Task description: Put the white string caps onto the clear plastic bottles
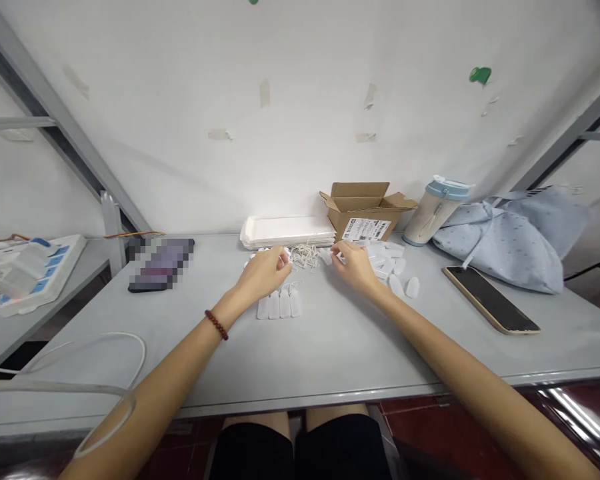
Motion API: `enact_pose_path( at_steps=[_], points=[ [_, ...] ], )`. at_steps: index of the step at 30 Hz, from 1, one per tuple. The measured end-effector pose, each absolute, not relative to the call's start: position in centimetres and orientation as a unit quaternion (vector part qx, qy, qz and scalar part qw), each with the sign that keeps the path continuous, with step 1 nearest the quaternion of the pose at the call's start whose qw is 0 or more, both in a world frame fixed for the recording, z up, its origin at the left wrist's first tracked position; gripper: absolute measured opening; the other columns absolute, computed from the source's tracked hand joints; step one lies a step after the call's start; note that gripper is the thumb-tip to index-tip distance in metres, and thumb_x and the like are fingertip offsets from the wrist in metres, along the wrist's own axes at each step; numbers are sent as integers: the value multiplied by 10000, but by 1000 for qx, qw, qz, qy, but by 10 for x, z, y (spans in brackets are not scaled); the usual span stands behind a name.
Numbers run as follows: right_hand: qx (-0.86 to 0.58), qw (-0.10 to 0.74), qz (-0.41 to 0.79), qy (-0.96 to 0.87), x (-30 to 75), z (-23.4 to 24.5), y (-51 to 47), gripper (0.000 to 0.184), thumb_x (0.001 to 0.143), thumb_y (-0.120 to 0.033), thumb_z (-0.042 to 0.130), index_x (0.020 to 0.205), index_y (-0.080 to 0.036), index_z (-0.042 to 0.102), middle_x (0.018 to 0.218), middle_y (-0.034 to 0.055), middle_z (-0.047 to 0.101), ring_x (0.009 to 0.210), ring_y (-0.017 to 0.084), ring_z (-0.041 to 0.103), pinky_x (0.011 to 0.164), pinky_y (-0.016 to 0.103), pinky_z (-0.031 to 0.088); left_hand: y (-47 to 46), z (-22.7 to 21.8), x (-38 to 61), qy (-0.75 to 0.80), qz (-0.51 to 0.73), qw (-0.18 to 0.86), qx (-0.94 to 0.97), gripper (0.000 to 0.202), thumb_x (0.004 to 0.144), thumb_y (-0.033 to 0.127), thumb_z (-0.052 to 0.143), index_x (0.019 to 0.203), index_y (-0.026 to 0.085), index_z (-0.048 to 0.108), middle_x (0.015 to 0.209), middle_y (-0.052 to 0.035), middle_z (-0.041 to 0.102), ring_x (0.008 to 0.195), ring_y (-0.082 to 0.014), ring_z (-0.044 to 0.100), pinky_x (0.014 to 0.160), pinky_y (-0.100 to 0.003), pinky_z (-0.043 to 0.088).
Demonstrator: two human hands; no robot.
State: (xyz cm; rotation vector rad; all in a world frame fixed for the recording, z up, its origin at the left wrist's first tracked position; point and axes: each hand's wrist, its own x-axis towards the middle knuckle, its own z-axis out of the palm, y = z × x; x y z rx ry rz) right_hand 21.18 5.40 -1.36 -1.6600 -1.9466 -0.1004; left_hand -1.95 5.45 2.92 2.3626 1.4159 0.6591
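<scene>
My left hand (263, 273) is closed, thumb and fingers pinched together, above a row of several white translucent tags (285, 305) with thin loops at their tops. Whatever its fingertips hold, if anything, is too small to make out. Between the hands lies a small heap of thin whitish strings (306, 256). My right hand (355, 267) is closed too, its fingertips pinching a frosted white tag (326, 256) beside the strings. More loose tags (398, 267) are scattered to the right of this hand, partly hidden by it.
Behind the hands stand a stack of white flat packets (290, 231) and an open cardboard box (365, 212). To the right are a tumbler (436, 210), a blue cloth bag (500, 243) and a phone (490, 300). A blurred dark item (163, 265) lies left; a white cable (140, 353) loops nearby.
</scene>
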Motion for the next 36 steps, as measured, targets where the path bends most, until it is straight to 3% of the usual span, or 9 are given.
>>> enact_pose_path(
  at_steps=[6,10,12,15,20,28,36],
  points=[
    [-626,216,-102,-742,206,-14,55,177,882,-182,489,972,-158,640,1032,132,671,1038,294,515,844,404,302,76,25,26,464,197,140,852,137,725,156,509,681,175,637,681,-36,654,681,-207,590,615,-285,402],
    [-595,203,-107,-771,216,-17,52,221,895,-236,512,1066,-164,633,1073,121,650,1052,271,494,844,379,306,79,17,44,455,208,126,856,166,698,182,586,816,165,701,748,-74,675,881,-284,577,734,-334,428],
    [-594,194,-96,-775,219,-16,52,260,893,-254,526,1119,-172,625,1093,119,637,1067,271,485,838,373,315,80,15,50,458,220,128,852,122,674,187,613,744,154,708,737,-96,670,938,-308,555,779,-355,422],
    [-591,176,-102,-781,218,-15,50,295,896,-254,524,1172,-203,613,1145,121,614,1090,282,471,867,404,312,84,14,54,467,247,158,834,140,671,178,594,556,159,670,592,-73,622,825,-270,570,734,-330,420],
    [-585,154,-128,-786,213,-15,47,282,920,-215,464,1149,-232,627,1200,119,598,1120,300,442,921,486,284,91,18,45,480,336,260,768,212,717,274,586,589,145,695,533,-8,593,575,-161,524,565,-265,368],
    [-575,128,-142,-796,209,-14,47,270,908,-150,438,1060,-205,655,1138,121,622,1107,308,444,992,602,206,99,24,29,507,491,382,596,335,676,464,666,706,133,705,617,-17,612,600,-140,517,549,-254,378],
    [-574,122,-151,-795,205,-16,47,273,904,-122,422,1010,-183,666,1131,131,631,1098,302,463,1017,637,174,71,27,-3,481,497,412,593,325,693,467,701,748,148,722,681,-23,646,628,-145,528,597,-263,402]
  ],
)
